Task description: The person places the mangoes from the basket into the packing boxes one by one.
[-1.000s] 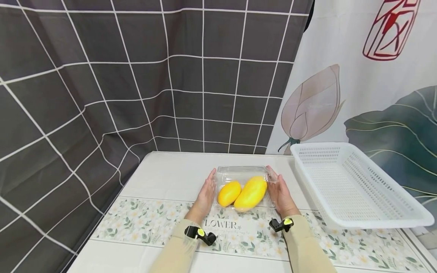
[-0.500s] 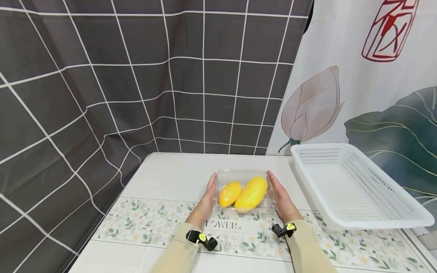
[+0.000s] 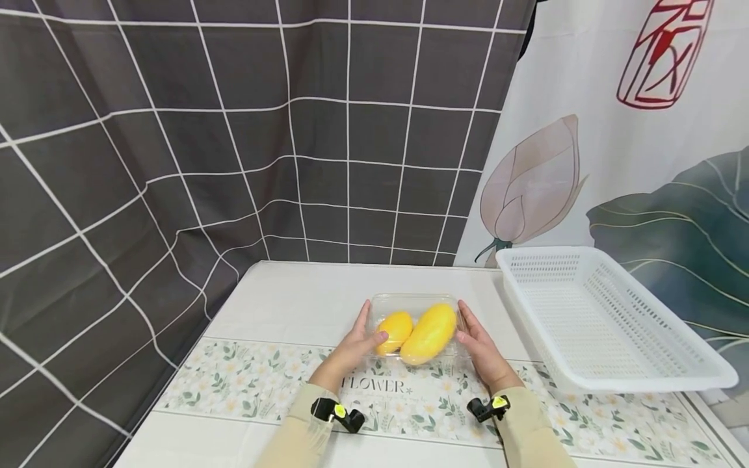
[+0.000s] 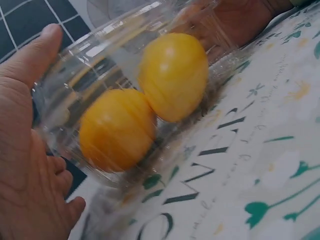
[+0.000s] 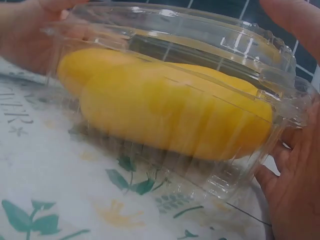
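A clear plastic box [image 3: 387,301] with a domed lid stands on the table in front of me. Inside lie two yellow mangoes, a smaller one [image 3: 398,327] at left and a longer one [image 3: 429,333] at right. My left hand [image 3: 352,346] holds the box's left side, thumb over the lid's edge and fingers along the wall. At the opposite side my right hand [image 3: 485,351] holds it likewise, thumb at the near corner. Close up in the right wrist view, the lid [image 5: 165,14] sits over the base; whether it is fastened I cannot tell.
A large white perforated basket [image 3: 608,325] stands at the right of the table. The white tablecloth [image 3: 310,292] has a printed floral band. Behind and to the left hangs a dark grid curtain [image 3: 316,130]; a white curtain [image 3: 544,84] with a lotus print hangs at right.
The lid's top face now looks flatter and its far edge lower than a second ago. Both hands have come slightly nearer, and the thumbs have moved inward over the box.
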`<state>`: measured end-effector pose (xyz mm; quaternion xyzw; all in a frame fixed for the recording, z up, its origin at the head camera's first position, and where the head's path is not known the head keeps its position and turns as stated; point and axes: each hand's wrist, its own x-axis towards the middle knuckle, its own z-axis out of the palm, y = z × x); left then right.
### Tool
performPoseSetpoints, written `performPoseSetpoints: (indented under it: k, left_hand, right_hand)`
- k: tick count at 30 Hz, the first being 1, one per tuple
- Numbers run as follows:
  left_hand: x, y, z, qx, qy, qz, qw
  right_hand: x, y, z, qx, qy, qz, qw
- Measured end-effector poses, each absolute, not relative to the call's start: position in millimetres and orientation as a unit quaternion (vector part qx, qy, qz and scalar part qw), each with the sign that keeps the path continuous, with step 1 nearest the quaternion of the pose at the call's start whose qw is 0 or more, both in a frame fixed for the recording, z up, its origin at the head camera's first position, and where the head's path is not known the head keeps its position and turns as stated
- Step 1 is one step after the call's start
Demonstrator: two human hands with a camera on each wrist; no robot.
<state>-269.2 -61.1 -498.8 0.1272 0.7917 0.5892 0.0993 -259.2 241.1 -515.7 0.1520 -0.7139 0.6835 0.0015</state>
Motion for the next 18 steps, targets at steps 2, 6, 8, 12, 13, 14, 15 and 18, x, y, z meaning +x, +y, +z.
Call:
performPoseSetpoints:
  k: [2,6,8,12,13,14,15,18]
  left_hand:
    - [-267,-61,-495,0.128,0.813,0.559,0.098]
    - [-264,-57,-488,0.130,0.854,0.495,0.097]
    - [-262,-56,-486,0.135,0.866,0.470,0.099]
    - [-260,-57,-480,0.140,0.880,0.442,0.102]
    - [-260,-57,-478,0.142,0.884,0.434,0.103]
    - [-259,-57,-476,0.143,0.888,0.426,0.103]
    - [-258,-57,-475,0.144,0.892,0.416,0.104]
    - [-255,-58,-471,0.148,0.901,0.392,0.108]
  right_hand:
    - [-258,241,-517,0.154,-0.717,0.679,0.005]
    - [-254,241,-515,0.149,-0.727,0.671,0.007]
    - [-251,240,-514,0.142,-0.730,0.669,0.003]
    - [-247,238,-513,0.127,-0.744,0.656,0.002]
    - [-246,238,-513,0.124,-0.747,0.653,0.003]
    - [-245,238,-513,0.120,-0.751,0.649,0.004]
    - [-244,237,-512,0.117,-0.754,0.646,0.004]
    - [-241,236,-512,0.114,-0.759,0.641,0.005]
